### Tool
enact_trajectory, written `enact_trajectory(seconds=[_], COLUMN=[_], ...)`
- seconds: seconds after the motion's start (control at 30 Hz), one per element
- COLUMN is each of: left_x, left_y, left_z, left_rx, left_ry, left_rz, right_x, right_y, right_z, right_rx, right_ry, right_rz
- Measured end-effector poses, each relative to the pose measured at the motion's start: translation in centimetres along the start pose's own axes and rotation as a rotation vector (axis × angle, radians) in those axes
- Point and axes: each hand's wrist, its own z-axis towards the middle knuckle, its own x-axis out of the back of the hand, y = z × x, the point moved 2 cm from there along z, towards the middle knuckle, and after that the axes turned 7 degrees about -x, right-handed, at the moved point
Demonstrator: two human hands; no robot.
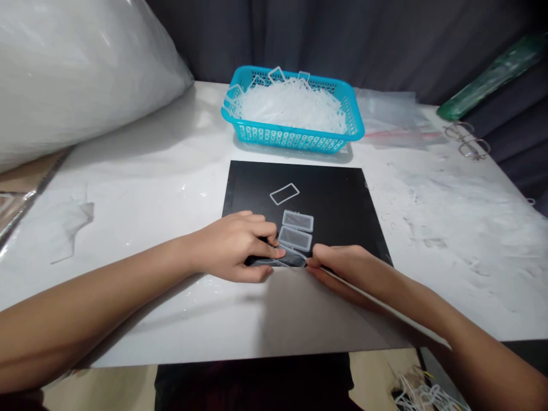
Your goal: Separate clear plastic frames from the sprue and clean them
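My left hand (pixel 245 242) is closed at the front edge of a black board (pixel 334 194), thumb and fingertips holding down a clear plastic piece (pixel 294 260). My right hand (pixel 338 260) is closed around a long, thin whitish stick (pixel 385 308), which slants back along the forearm. The fingertips of this hand are at the right end of the clear piece. Just beyond the fingers lies a small translucent plastic case (pixel 295 237), opened flat into two rectangular halves. Farther back on the board rests a thin white rectangular frame (pixel 285 194).
Behind the board stands a blue basket (pixel 291 128) heaped with white plastic frames. A large bulging plastic bag (pixel 81 74) fills the back left. Plastic bags (pixel 389 117), eyeglasses (pixel 466 141) and a green bottle (pixel 488 80) are at the back right. Clear scraps lie on the white table (pixel 141 188).
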Motion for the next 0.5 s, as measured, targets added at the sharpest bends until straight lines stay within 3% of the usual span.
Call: enact_trajectory(seconds=[0.27, 0.5], left_x=[-0.1, -0.1], left_y=[-0.2, 0.5], left_z=[-0.1, 0.2], left_rx=[-0.027, -0.091], left_ry=[0.02, 0.079], left_rz=[0.028, 0.137], right_x=[0.4, -0.1], right_y=[-0.1, -0.1], right_z=[-1.7, -0.9], right_rx=[-0.101, 0.028], right_ry=[-0.003, 0.0], right_rz=[-0.011, -0.177])
